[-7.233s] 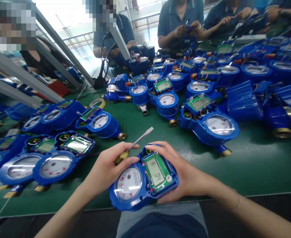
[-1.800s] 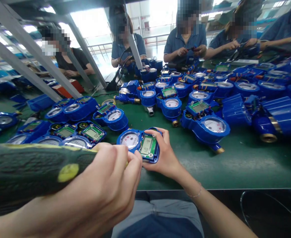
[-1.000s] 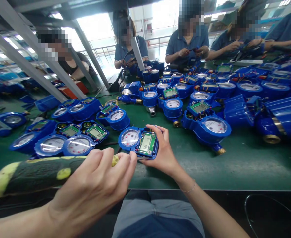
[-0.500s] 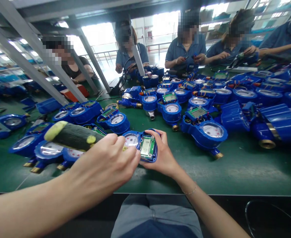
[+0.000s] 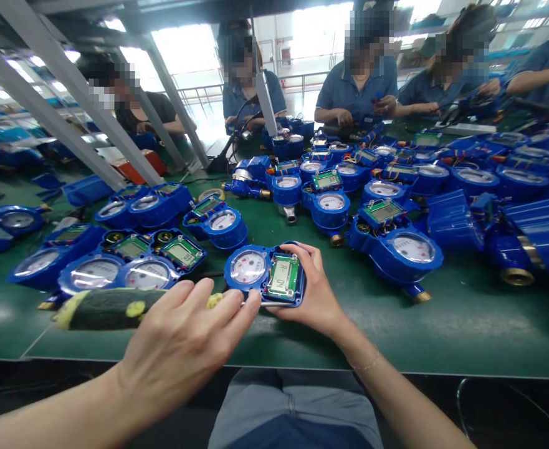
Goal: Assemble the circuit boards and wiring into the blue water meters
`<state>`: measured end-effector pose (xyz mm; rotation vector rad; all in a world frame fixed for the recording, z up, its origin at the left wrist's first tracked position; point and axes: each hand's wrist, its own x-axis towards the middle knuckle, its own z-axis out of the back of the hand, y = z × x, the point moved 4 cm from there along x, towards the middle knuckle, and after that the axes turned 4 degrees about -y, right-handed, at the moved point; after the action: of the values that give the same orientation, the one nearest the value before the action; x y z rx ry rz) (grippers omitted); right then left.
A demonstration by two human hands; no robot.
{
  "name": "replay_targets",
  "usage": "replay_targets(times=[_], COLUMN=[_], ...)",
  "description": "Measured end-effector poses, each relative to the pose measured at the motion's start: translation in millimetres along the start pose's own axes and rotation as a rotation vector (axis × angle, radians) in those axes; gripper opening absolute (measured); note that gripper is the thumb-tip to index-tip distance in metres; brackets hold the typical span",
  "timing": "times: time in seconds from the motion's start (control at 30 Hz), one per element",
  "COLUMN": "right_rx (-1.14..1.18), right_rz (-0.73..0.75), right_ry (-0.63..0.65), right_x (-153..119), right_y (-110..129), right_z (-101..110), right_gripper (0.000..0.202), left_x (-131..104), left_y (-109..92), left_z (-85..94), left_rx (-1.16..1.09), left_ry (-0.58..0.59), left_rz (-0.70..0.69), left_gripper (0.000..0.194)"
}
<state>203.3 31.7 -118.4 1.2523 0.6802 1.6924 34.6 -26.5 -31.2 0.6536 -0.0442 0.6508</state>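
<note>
Blue meter (image 5: 265, 273): white round dial (image 5: 247, 267) beside exposed green board (image 5: 293, 275).

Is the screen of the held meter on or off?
On: the screen of the meter in the right hand shows dark characters.

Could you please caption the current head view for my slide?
Left hand holding a screwdriver, right hand gripping a blue meter at a green bench.

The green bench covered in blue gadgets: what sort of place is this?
Probably a factory assembly hall: many similar blue dial meters, some with circuit boards exposed, lie along the bench, and several people in similar blue shirts sit across it.
</note>
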Motion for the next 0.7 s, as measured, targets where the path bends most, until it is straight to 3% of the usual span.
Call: replay_targets(times=[0.17,0.27,0.33,0.4,0.47,0.5,0.63,0.7], right_rx=[0.027,0.041,0.042,0.045,0.068,0.083,0.074,-0.019], right_rz=[0.001,-0.015,-0.010,0.007,0.016,0.012,-0.034,-0.107], right_ry=[0.072,0.128,0.176,0.222,0.276,0.308,0.378,0.269], right_x=[3,8,11,13,16,17,20,12], right_y=[0,-2,-3,-2,-2,-2,-2,-1], right_z=[3,6,9,11,13,14,25,35], right_gripper=[0.091,0.093,0.095,0.097,0.100,0.102,0.111,0.104], left_x=[10,14,14,10,6,5,8,8], left_y=[13,32,53,79,99,103,92,79], left_z=[-15.3,-17.7,-14.8,-17.2,-31.0,-42.1,-91.9,-107.5], left_rx=[-0.140,-0.301,-0.529,-0.734,-0.793,-0.811,-1.025,-1.103], left_ry=[0.095,0.116,0.034,-0.049,-0.018,0.046,0.239,0.269], left_rz=[-0.047,-0.029,0.119,0.374,0.595,0.639,0.618,0.618], left_gripper=[0.037,0.034,0.031,0.028,0.032,0.035,0.041,0.040])
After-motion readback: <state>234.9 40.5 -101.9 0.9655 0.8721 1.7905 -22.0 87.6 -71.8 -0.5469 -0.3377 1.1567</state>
